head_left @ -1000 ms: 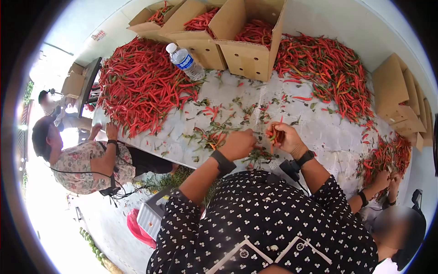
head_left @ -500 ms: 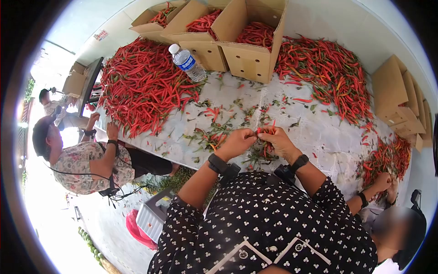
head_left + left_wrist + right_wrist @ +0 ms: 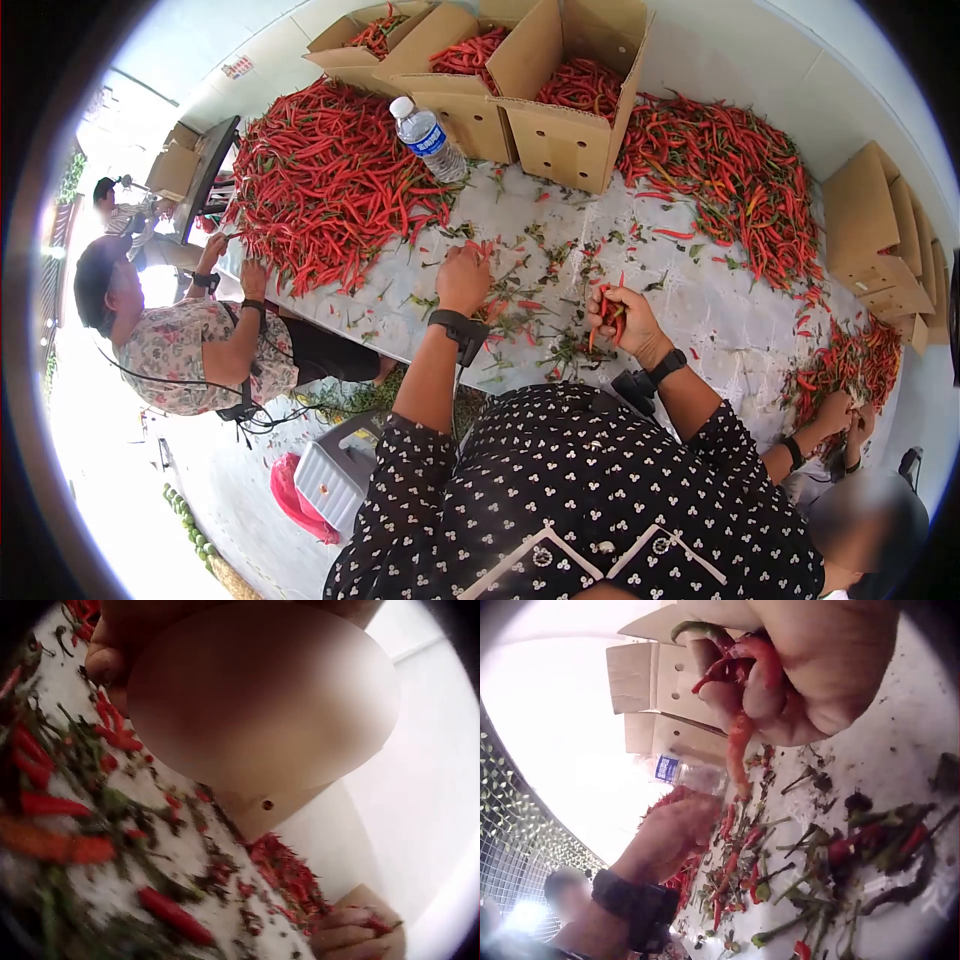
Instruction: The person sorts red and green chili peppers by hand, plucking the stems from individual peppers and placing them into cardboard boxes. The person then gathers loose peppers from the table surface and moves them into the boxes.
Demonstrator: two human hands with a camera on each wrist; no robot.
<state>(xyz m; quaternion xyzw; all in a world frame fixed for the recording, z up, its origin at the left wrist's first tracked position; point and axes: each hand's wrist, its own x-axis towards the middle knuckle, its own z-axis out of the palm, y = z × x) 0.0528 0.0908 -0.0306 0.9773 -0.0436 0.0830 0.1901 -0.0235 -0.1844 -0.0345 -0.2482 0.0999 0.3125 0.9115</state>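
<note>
My right hand (image 3: 637, 322) curls round a few red chili peppers (image 3: 611, 312) above the middle of the table. In the right wrist view one chili (image 3: 739, 754) hangs down past the fingers, and another with a green stem pokes out at the top. Farther left, my left hand (image 3: 462, 282) reaches palm down over the table, its fingertips beside small red chili pieces (image 3: 483, 249). The back of that hand hides what lies under its fingers. Green stems and chili scraps (image 3: 810, 900) litter the white tabletop (image 3: 700, 320) round both hands.
A big chili heap (image 3: 320, 190) lies at left, another heap (image 3: 730, 190) at right. Cardboard boxes (image 3: 560, 145) of chilies stand behind, with a water bottle (image 3: 430, 140) in front. One person (image 3: 190, 350) works at left, another (image 3: 850, 530) at right.
Half a second ago my hands met over a red chili at the centre. Since then my left hand has moved left and away from me; my right hand has shifted right with its chilies.
</note>
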